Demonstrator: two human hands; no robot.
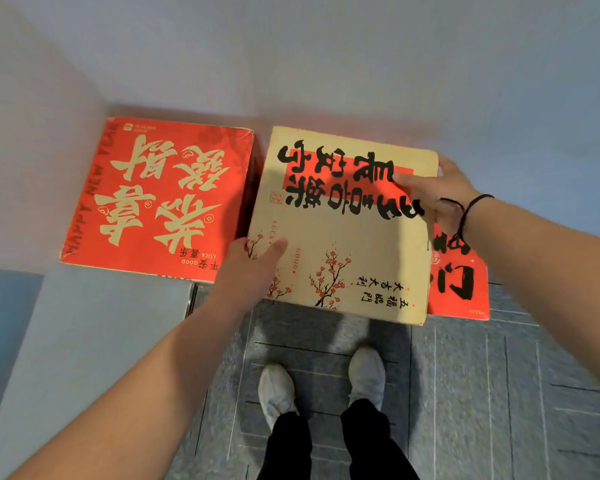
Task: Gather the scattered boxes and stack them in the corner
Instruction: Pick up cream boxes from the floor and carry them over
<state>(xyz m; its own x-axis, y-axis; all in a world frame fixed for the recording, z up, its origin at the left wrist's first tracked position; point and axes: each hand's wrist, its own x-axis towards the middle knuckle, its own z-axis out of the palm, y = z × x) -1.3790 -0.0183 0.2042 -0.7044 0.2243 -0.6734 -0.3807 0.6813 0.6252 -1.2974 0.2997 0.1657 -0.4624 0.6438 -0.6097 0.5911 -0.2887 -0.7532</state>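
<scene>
Item: beige box (343, 233) — flat, square-faced, printed with bold black calligraphy over a red band, plum-blossom sprigs along its near edge. Location: held against the grey wall (326, 64), just right of the room corner, raised above the floor; its lid tilts slightly toward the viewer.

Left hand (253, 268): grips the box's near-left corner, thumb flat on the lid, the other fingers hidden beneath the box. Right hand (437, 192): clamps the far-right edge, thumb laid across the red band, remaining fingers wrapped behind the side and out of sight. A dark cord bracelet (465, 213) circles the right wrist.

Adjacent: red box (160, 195) with gold characters and "HAPPY NEW YEAR" along one edge, set in the corner, touching or just beside the beige box's left side. What it stands on cannot be told.

Below right: a second red box (461, 285) with black characters, largely covered by the beige box; contact between the two cannot be told.

Surroundings: grey tiled floor (499, 393); a pale panel (84, 341) at lower left; the person's two pale shoes (278, 386) and dark trouser legs beneath the box.
</scene>
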